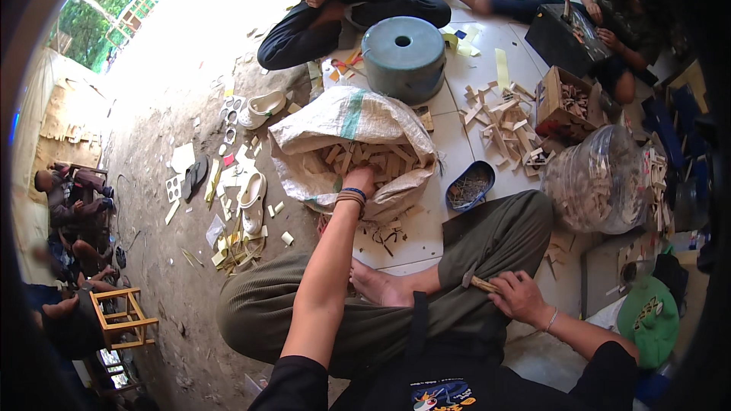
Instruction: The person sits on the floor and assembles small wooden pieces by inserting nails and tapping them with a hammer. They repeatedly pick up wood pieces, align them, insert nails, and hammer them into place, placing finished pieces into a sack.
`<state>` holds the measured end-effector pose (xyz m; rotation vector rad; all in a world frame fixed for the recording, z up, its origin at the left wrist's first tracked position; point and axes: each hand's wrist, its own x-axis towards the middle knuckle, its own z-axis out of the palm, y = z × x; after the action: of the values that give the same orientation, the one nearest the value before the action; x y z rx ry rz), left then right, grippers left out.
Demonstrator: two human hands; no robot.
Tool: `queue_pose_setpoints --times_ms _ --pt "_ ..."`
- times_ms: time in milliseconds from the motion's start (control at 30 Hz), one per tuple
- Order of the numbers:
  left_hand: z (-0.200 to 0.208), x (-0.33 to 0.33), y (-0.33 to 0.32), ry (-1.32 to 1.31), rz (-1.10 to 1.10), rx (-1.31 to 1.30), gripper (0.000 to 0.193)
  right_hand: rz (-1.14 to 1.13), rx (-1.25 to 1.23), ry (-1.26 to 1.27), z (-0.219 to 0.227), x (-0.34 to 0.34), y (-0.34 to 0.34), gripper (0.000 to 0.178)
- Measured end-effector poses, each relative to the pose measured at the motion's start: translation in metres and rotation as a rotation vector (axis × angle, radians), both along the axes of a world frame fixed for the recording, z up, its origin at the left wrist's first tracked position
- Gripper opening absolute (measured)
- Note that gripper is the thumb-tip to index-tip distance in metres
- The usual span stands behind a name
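While the left hand (pixel 359 180) is digging w/ hidden fingers, grip unclear, into the woven sack (pixel 335 118) of wooden blocks (pixel 365 160), the right hand (pixel 518 294) is clamping a hammer (pixel 480 283) on the knee, ready.

My left fingers (pixel 362 177) vanish among wood blocks (pixel 365 160) inside the sack (pixel 343 118). My right hand (pixel 520 297) hides most of a stick (pixel 481 284).

My left arm's stretched fwd, nearly straight, bare forearm, black sleeve at the shoulder, banded bracelets on the wrist. Left hand (pixel 361 177) points away from me, fingers hidden, can't tell the grip. Right hand (pixel 520 295) rests on my right knee, fingers curled, elbow bent.
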<state>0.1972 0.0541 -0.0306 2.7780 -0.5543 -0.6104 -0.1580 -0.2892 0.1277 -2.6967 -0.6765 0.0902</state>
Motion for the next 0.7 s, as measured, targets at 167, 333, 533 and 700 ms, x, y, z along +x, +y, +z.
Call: queue_pose_setpoints --times_ms 167,333,533,700 --pt "-0.002 -0.008 0.010 -0.081 0.143 -0.009 0.043 0.003 0.224 -0.180 -0.003 0.087 0.054 0.034" --pt "-0.011 -0.027 0.012 -0.118 0.247 0.040 0.025 0.002 0.532 -0.262 -0.050 0.205 0.156 0.030" --pt "-0.010 -0.045 0.021 -0.204 0.404 -0.279 0.026 -0.466 -0.115 -0.008 -0.145 0.331 0.170 0.032" --pt "-0.010 -0.045 0.021 -0.169 0.571 -0.631 0.029 -0.429 -0.170 0.000 -0.173 0.341 0.141 0.027"
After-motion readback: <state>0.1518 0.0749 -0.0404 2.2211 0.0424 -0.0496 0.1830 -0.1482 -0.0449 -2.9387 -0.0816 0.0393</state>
